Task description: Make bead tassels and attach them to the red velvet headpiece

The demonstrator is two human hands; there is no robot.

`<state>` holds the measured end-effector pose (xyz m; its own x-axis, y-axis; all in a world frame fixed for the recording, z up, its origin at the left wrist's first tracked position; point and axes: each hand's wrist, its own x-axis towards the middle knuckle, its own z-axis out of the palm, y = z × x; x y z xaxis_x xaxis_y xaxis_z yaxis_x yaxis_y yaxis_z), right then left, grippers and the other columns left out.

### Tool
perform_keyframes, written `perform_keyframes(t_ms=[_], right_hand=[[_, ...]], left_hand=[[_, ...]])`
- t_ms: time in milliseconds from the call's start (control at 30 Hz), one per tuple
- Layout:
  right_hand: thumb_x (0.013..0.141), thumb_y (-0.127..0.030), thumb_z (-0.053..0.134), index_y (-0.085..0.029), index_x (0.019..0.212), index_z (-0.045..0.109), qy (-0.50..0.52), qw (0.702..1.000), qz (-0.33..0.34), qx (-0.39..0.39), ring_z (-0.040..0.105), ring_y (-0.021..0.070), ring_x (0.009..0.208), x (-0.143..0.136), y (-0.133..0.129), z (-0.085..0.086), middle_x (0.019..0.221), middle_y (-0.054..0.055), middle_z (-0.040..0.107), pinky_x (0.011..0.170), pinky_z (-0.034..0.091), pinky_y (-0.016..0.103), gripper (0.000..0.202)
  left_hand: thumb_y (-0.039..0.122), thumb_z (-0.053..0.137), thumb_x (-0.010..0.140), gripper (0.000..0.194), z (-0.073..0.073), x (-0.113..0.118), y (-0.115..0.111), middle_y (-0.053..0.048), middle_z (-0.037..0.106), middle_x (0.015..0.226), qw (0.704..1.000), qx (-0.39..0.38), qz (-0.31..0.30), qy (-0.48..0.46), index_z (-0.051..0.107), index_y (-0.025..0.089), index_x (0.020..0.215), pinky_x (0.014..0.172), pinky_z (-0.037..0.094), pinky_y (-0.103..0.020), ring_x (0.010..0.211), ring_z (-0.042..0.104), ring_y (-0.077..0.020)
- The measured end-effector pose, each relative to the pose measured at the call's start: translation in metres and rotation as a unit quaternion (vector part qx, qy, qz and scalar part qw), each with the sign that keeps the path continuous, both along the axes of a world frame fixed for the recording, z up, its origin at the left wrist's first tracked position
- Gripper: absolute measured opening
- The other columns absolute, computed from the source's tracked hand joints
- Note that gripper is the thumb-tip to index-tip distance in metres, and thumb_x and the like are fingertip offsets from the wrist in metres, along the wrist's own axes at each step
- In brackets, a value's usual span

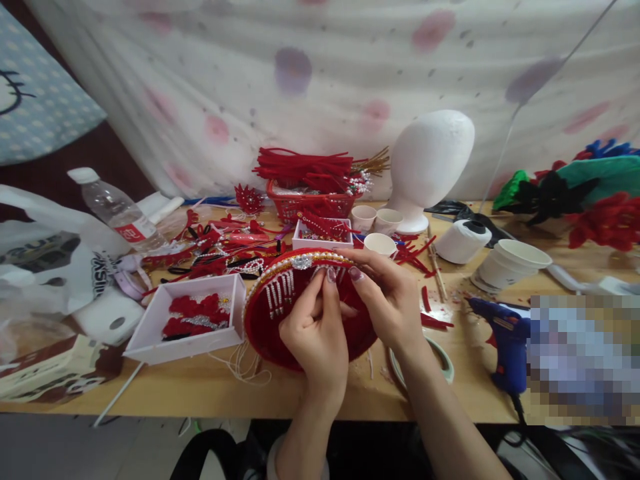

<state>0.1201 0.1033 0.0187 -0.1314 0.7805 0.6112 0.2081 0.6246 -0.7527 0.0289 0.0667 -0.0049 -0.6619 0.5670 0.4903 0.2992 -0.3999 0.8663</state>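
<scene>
A round red velvet piece (265, 330) is held tilted at the table's front edge, its rim trimmed with gold and pearl beads and a clear rhinestone ornament (303, 261). Short white bead strands (280, 293) hang inside from the rim. My left hand (320, 333) is in front of it, thumb and finger pinched together at the upper inner edge; white beads show by the fingertips, but what lies between them is hidden. My right hand (390, 300) grips the rim from the right, fingers behind and thumb in front.
Left of the piece is a white box (185, 350) with red trims, and a plastic bottle (115, 210). Behind stand a red basket (285, 203), a foam head (430, 160) and paper cups (380, 245). A blue glue gun (507, 340) and tape roll (445, 370) lie right.
</scene>
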Motion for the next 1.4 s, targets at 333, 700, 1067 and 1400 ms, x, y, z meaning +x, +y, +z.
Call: perform_keyframes(t_ms=[333, 700, 1067, 1400], right_hand=[[0.091, -0.024, 0.057, -0.022, 0.111, 0.074, 0.02, 1.0, 0.006, -0.021, 0.072, 0.0241, 0.097, -0.002, 0.001, -0.002, 0.106, 0.007, 0.076, 0.088, 0.055, 0.042, 0.026], [0.092, -0.025, 0.057, -0.027, 0.112, 0.074, 0.018, 1.0, 0.009, -0.015, 0.072, 0.0248, 0.103, 0.001, 0.002, -0.004, 0.111, 0.004, 0.077, 0.092, 0.055, 0.042, 0.025], [0.092, -0.026, 0.057, -0.026, 0.108, 0.074, -0.004, 1.0, -0.017, -0.001, 0.072, 0.023, 0.097, 0.0, -0.002, -0.001, 0.108, 0.003, 0.078, 0.089, 0.055, 0.04, 0.023], [0.094, -0.025, 0.055, -0.025, 0.108, 0.073, -0.007, 1.0, -0.02, -0.01, 0.072, 0.0226, 0.096, 0.003, -0.002, -0.002, 0.106, 0.003, 0.077, 0.089, 0.056, 0.04, 0.022]], left_hand=[[0.029, 0.077, 0.081, 0.014, 0.006, 0.007, 0.005, 0.008, 0.061, 0.042, 0.92, -0.004, -0.186, -0.344, 0.079, 0.018, 0.089, 0.044, 0.045, -0.012, 0.036, 0.052, -0.0036], [0.013, 0.071, 0.084, 0.009, 0.002, 0.0, 0.004, -0.001, 0.077, 0.061, 0.987, 0.064, 0.071, 0.128, 0.078, 0.013, 0.09, 0.051, 0.055, -0.019, 0.044, 0.067, -0.011], [0.01, 0.07, 0.087, 0.006, 0.004, -0.01, 0.003, -0.007, 0.079, 0.067, 0.926, 0.117, 0.146, 0.328, 0.075, 0.007, 0.09, 0.052, 0.054, -0.021, 0.047, 0.069, -0.0135], [0.015, 0.065, 0.092, 0.012, 0.004, -0.013, 0.004, -0.005, 0.078, 0.065, 0.912, 0.119, 0.13, 0.37, 0.076, 0.012, 0.094, 0.051, 0.053, -0.023, 0.046, 0.067, -0.0132]])
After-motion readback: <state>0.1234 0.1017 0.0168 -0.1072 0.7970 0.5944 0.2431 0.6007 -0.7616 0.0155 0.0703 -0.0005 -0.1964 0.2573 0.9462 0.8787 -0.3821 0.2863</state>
